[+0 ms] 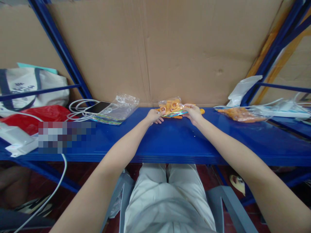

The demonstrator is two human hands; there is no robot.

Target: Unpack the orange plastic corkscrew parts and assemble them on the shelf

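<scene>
Between my two hands, near the back of the blue table (170,142), is a clear plastic bag (173,105) with orange pieces showing in it and a shiny multicoloured strip along its near edge. My left hand (155,116) pinches the bag's left end, some fingers curled below. At the right end, my right hand (193,113) grips the same bag. An orange piece (202,111) sticks out just past my right hand, and another orange bit shows under the bag. What exactly the orange pieces are is too small to tell.
Left of my hands lie a clear bag (123,108), a dark phone (98,107), coiled white cable (75,110), a red bag (48,118) and a power strip (19,137). A bag of orange pieces (240,114) lies right. Cardboard (150,48) stands behind.
</scene>
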